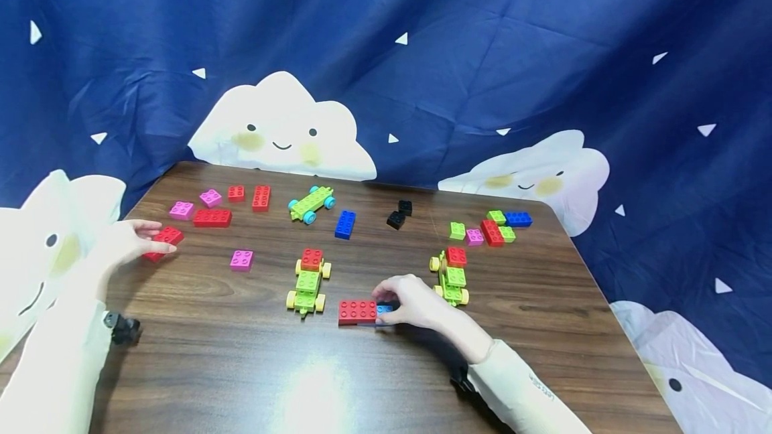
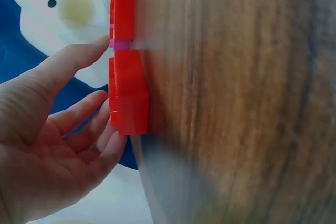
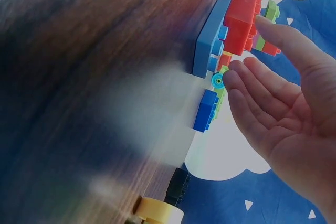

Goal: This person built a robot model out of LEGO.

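At the table's left edge my left hand (image 1: 125,244) hovers over a red building brick (image 1: 170,236), its thumb and fingers spread apart. In the left wrist view the fingers lie close beside that brick (image 2: 131,93); whether they touch it I cannot tell. My right hand (image 1: 416,303) is at the right end of a red eight-stud brick (image 1: 357,312) seated on a longer blue brick (image 1: 384,311). The right wrist view shows the red brick (image 3: 241,17) overlapping part of the blue one (image 3: 209,40), with the right hand's (image 3: 294,103) thumb and fingers apart around nothing.
Two yellow-wheeled brick cars (image 1: 308,281) (image 1: 454,277) flank the right hand's area. Farther back are a blue-wheeled green base (image 1: 312,203), a blue brick (image 1: 345,225) and black bricks (image 1: 396,220). Pink bricks (image 1: 242,260) and red bricks (image 1: 212,218) lie left; mixed bricks (image 1: 492,233) lie right.
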`<state>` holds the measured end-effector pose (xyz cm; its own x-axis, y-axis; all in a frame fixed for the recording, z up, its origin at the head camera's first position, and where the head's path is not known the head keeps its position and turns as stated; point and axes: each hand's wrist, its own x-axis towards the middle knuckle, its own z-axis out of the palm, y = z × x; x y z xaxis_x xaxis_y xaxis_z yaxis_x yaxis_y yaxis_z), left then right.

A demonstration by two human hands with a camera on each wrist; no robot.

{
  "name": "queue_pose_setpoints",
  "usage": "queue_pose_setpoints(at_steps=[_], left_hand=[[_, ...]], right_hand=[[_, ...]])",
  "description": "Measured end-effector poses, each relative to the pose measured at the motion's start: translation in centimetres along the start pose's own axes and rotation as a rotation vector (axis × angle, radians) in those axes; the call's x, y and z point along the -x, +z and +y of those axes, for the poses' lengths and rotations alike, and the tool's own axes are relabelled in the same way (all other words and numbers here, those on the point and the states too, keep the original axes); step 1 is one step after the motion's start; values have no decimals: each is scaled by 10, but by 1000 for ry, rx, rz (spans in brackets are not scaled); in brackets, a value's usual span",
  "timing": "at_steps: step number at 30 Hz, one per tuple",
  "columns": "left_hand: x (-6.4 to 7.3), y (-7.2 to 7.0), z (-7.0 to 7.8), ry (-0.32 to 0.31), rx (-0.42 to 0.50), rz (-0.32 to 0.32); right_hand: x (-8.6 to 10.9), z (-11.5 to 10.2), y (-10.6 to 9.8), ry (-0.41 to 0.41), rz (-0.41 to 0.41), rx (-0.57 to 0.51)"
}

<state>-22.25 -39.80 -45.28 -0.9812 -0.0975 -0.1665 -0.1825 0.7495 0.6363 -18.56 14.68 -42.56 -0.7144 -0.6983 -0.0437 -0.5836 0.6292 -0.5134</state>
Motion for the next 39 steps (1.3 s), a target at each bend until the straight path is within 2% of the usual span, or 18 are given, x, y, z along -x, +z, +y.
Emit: queue_pose_setpoints(at_steps=[4, 9, 25, 29, 32, 35, 39], left_hand=[[-1, 1, -3, -4, -50, 16], [-1, 1, -3, -37, -63, 16], [1, 7, -2, -85, 0, 55], [0, 7, -2, -56, -30, 78], [1, 8, 4, -27, -46, 100], [4, 7, 15, 5, -14, 95], [6, 7, 37, 93, -5, 80]], right_hand=[[0, 0, 0, -3, 5, 2], [0, 1, 1, -3, 5, 2], [2, 2, 1, 7, 6, -11], [2, 2, 0, 6, 9, -12], [2, 3, 0, 4, 7, -10], [2, 2, 0, 3, 8, -7], [1, 1, 0, 10, 8, -10]])
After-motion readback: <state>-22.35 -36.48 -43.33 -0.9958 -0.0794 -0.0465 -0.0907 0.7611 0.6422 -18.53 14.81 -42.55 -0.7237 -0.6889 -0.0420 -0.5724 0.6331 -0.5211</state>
